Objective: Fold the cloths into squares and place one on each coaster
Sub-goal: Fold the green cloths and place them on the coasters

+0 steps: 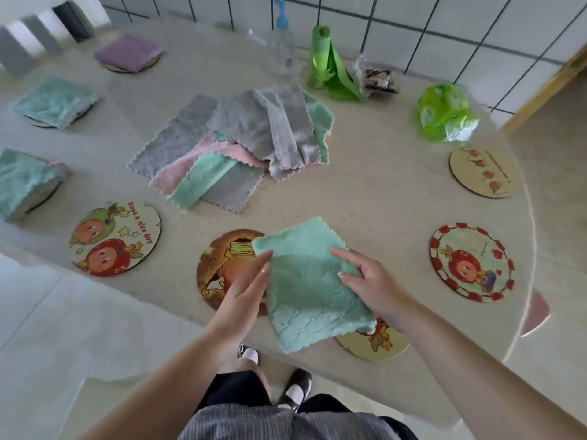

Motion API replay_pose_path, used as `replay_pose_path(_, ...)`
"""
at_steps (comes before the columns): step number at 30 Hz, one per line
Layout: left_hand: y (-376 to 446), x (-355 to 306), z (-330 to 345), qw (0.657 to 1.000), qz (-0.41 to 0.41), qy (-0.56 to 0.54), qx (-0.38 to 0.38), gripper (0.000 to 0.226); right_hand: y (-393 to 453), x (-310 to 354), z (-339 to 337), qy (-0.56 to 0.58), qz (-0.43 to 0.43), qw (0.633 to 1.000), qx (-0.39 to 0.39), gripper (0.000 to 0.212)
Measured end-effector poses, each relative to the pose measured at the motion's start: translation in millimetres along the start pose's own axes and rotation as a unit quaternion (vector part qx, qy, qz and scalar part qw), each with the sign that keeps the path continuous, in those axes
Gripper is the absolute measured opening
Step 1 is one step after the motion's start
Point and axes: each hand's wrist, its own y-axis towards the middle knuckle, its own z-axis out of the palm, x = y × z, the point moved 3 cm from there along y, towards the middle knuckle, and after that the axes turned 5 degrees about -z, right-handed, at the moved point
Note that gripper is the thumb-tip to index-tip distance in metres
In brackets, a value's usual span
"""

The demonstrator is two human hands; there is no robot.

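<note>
1. Nearest, the left hand (pixel 246 289) and right hand (pixel 370 284) hold a folded green cloth (pixel 313 285) over the near edge of the counter (pixel 365 198). The left fingers (pixel 264 258) lie straight along the cloth's left edge; the right fingers (pixel 344 254) lie on top, thumb pinching its right side.
2. The cloth hangs partly over two coasters: an orange coaster (pixel 222 265) under its left side and a yellow coaster (pixel 376 342) under its near right corner.
3. To either side lie bare coasters: a "Have a nice day" coaster (pixel 116 238) to the left, a red-rimmed coaster (pixel 471 262) to the right.
4. Mid-counter, a loose pile of cloths (pixel 241 147) in grey, pink and green lies unfolded.
5. On the left, folded cloths sit on coasters: a green one (pixel 25 182), a second green one (pixel 55 101), and a purple one (pixel 130 52) farthest back.
6. On the right, a pale coaster (pixel 484 171) lies bare, just in front of a green plastic packet (pixel 446 112).
7. Against the tiled wall (pixel 413 23) stand a clear spray bottle (pixel 282 49), a green bag (pixel 330 66) and a small wrapped bundle (pixel 378 79).
</note>
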Motion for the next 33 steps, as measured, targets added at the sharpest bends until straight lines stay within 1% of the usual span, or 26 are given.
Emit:
replay_pose_path(1, 1, -8, 0, 0.999, 0.026, 0.044, 0.007, 0.04, -1, 3, -3, -0.014, -0.024, 0.999, -0.018, 0.048)
replay_pose_path(4, 7, -31, 1, 0.99, 0.087, 0.098, 0.041, 0.053, -7, 13, -9, -0.032, -0.099, 0.992, -0.07, 0.056)
replay_pose_path(5, 10, -37, 1, 0.986, 0.105, 0.124, 0.045, 0.054, -9, 12, -10, -0.033, -0.107, 0.99, -0.084, 0.057)
replay_pose_path(7, 20, -41, 1, 0.974, 0.123, 0.184, 0.053, 0.055, -9, 4, -6, -0.038, -0.09, 0.991, -0.096, 0.058)
replay_pose_path(9, 32, -32, 1, 0.971, 0.087, 0.215, 0.059, 0.056, -8, -12, 5, -0.04, -0.025, 0.995, -0.088, 0.059)
replay_pose_path(12, 41, -6, -2, 0.973, 0.024, 0.224, 0.059, 0.05, -6, -33, 18, -0.016, 0.064, 0.993, -0.1, 0.059)
replay_pose_path(13, 41, 1, -4, 0.976, 0.011, 0.211, 0.058, 0.047, -8, -35, 20, -0.014, 0.073, 0.991, -0.109, 0.058)
replay_pose_path(16, 36, 11, -11, 0.99, -0.039, 0.123, 0.058, 0.039, -16, -35, 17, -0.024, 0.06, 0.99, -0.129, 0.054)
replay_pose_path(18, 29, 20, -18, 0.99, -0.076, 0.092, 0.068, 0.036, -26, -38, 19, -0.01, 0.062, 0.99, -0.128, 0.047)
replay_pose_path(21, 19, 35, -25, 0.986, -0.111, 0.092, 0.08, 0.034, -41, -49, 28, 0.059, 0.089, 0.987, -0.121, 0.031)
replay_pose_path(24, 14, 37, -21, 0.983, -0.132, 0.094, 0.083, 0.033, -42, -51, 29, 0.072, 0.101, 0.988, -0.096, 0.02)
replay_pose_path(27, 13, 33, -17, 0.984, -0.136, 0.097, 0.062, 0.035, -40, -46, 25, 0.11, 0.1, 0.985, -0.086, 0.026)
replay_pose_path(29, 11, 35, -20, 0.98, -0.135, 0.135, 0.052, 0.04, -44, -50, 25, 0.127, 0.112, 0.982, -0.081, 0.033)
replay_pose_path(31, 6, 37, -19, 0.973, -0.139, 0.174, 0.067, 0.044, -49, -58, 32, 0.116, 0.132, 0.983, -0.052, 0.037)
replay_pose_path(33, 3, 39, -19, 0.972, -0.136, 0.182, 0.066, 0.043, -54, -67, 40, 0.122, 0.151, 0.981, -0.027, 0.041)
